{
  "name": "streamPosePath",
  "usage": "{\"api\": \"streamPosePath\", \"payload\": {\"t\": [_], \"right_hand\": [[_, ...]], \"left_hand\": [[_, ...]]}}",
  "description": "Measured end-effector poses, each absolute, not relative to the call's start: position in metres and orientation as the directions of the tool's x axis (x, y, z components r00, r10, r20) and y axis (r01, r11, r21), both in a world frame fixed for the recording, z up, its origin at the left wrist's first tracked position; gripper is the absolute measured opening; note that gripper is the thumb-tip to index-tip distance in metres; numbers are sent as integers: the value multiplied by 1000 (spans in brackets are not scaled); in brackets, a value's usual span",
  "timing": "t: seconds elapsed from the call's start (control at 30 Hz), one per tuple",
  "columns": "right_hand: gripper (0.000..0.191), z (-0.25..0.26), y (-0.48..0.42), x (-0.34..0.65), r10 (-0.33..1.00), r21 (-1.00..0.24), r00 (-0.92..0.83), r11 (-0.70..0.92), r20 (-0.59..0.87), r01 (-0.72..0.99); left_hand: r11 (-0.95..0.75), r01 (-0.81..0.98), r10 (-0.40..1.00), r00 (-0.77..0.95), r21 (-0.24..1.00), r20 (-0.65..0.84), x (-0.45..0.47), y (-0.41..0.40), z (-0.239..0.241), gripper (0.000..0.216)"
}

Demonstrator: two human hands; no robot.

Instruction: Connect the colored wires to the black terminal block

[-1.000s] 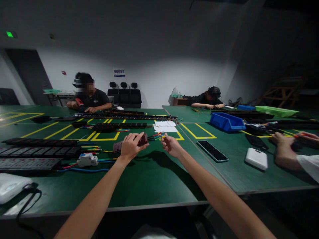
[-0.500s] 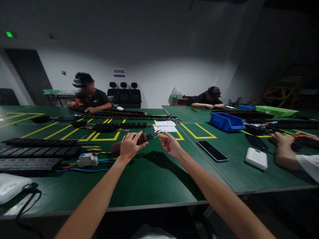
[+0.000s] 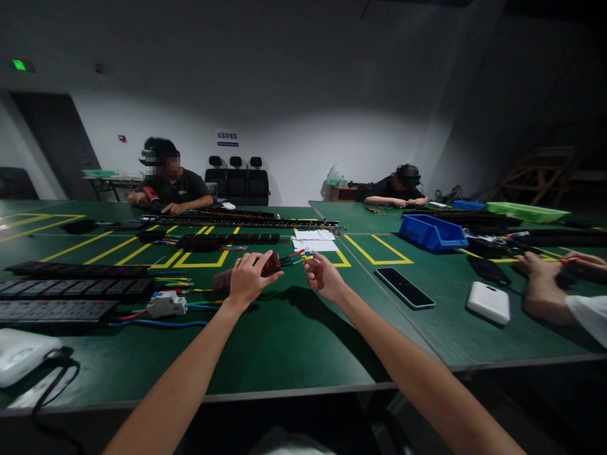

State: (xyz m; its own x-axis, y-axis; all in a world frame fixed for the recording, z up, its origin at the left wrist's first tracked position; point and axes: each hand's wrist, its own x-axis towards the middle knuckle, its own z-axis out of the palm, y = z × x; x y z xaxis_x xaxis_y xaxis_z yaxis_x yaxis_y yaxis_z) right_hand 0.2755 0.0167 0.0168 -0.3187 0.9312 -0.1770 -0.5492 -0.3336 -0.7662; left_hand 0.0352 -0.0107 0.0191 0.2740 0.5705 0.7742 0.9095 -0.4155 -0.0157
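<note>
My left hand [image 3: 247, 278] is wrapped over a dark reddish-brown socket strip [image 3: 270, 265], and its fingers hide much of it. Several coloured wires [image 3: 290, 258] run out of the strip's right end, tipped with red, blue and yellow crimp terminals. At those tips my right hand [image 3: 323, 277] is closed, with thumb and forefinger pinched on the wire ends; the exact contact is too small to see. To the left lie several black and grey socket strips [image 3: 80, 289] with wires, and a white circuit breaker [image 3: 167, 304] is joined to red, green and blue wires.
Right of my hands lie a phone [image 3: 404, 287], a white power bank [image 3: 488, 302] and a blue bin [image 3: 432, 232]. White papers [image 3: 313, 240] are beyond my hands. A co-worker's hands [image 3: 540, 272] work at the right; two other people sit across the green table [image 3: 284, 354].
Both hands stay almost in place on the strip and its wires. The view has shifted very slightly; nothing has been taken up or let go.
</note>
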Motion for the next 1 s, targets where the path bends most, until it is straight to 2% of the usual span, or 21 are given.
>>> {"api": "streamPosePath", "payload": {"t": [0.1, 0.4, 0.73, 1.0], "right_hand": [[38, 18, 16, 275, 940, -780, -292, -313, -174, -542], [23, 14, 21, 275, 939, -756, -260, -337, -226, -561], [31, 18, 17, 276, 951, -777, -217, -307, -223, -550], [20, 21, 15, 281, 948, -776, -218, -314, -230, -547]], "left_hand": [[-429, 903, 581, 287, -13, 761, 36, -11, 20, 70], [-461, 887, 562, 316, -28, 764, 35, -11, 18, 70], [-476, 879, 575, 343, -37, 743, 34, -11, 19, 68], [-511, 857, 567, 389, -60, 726, 34, -10, 19, 67]]}}
